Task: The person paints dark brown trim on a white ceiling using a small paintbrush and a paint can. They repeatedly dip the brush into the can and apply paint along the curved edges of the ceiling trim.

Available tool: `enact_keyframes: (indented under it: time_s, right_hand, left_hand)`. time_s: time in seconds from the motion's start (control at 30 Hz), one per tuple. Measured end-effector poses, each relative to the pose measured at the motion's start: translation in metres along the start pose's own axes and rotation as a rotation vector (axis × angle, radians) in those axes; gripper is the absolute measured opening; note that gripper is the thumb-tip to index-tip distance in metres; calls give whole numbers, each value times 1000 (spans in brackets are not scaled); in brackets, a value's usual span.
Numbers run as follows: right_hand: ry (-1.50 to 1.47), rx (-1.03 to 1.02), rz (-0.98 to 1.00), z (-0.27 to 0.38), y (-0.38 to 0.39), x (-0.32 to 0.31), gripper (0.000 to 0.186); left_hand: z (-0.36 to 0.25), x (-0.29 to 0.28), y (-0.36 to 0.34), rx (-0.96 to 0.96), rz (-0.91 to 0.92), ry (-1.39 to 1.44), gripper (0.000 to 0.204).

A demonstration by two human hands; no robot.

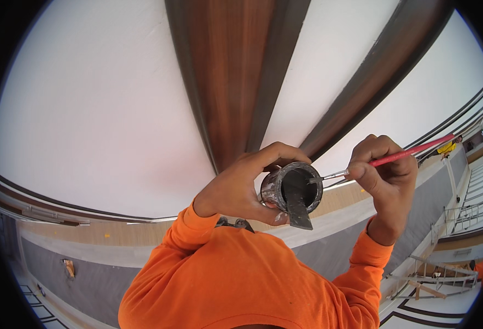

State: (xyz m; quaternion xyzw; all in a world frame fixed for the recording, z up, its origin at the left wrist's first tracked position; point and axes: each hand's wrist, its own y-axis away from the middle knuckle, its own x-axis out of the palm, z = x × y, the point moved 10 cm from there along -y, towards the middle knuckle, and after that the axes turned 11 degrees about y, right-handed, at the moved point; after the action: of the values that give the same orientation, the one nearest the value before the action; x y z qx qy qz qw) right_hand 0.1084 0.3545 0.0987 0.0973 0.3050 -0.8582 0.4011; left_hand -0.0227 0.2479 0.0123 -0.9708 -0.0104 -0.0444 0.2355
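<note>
My left hand (pixel 244 183) is wrapped round a small paint-smeared can (pixel 273 189) and tips its mouth toward me. Dark grey paint coats the inside of the can. A flat dark strip (pixel 299 214), coated in the same paint, leans out over the can's rim. Between the thumb and fingers of my right hand (pixel 384 172) is a thin paintbrush (pixel 398 157) with a red handle and a metal ferrule. Its bristle tip is at the can's right inner rim; whether it touches the paint I cannot tell.
Ahead stands a white wall (pixel 99 109) with a dark-edged brown wood panel (pixel 231 66) and a second dark strip (pixel 378 71) at right. Metal scaffolding (pixel 439 277) stands at lower right. A person in yellow (pixel 447 147) is far right. A brown object (pixel 69 268) lies on the grey floor.
</note>
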Motion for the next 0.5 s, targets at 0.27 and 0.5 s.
enact_keyframes:
  time_s: [0.27, 0.5]
  right_hand:
    - [-333, 50, -139, -34, 11, 0, 13]
    - [-625, 80, -118, -30, 11, 11, 17]
  left_hand:
    - [3, 0, 6, 27, -11, 46, 83]
    - [2, -13, 17, 31, -160, 163, 93]
